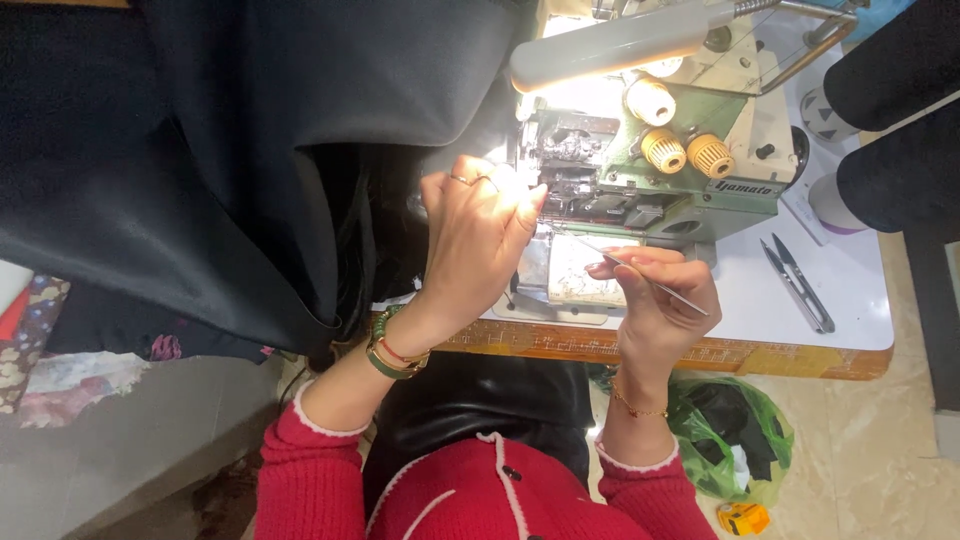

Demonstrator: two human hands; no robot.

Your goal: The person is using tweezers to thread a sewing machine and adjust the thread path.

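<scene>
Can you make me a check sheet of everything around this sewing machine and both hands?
Surface: white table with a wooden front edge.
Job's things: green and cream sewing machine; black fabric; thin metal tweezers.
Clutter: thread snips lying on the table.
Hands: left hand reaches to the machine's needle area; right hand pinches the tweezers.
Cables: nothing seen.
Surroundings: lit lamp above the machine; green plastic bag and small yellow object on the floor.

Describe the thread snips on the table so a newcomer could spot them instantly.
Start at the green and cream sewing machine on the white table. Right of it, on bare tabletop, lie the thread snips, untouched by either hand. Two slim metal blades in a narrow V; the nearby tweezers are in the right hand.
</scene>
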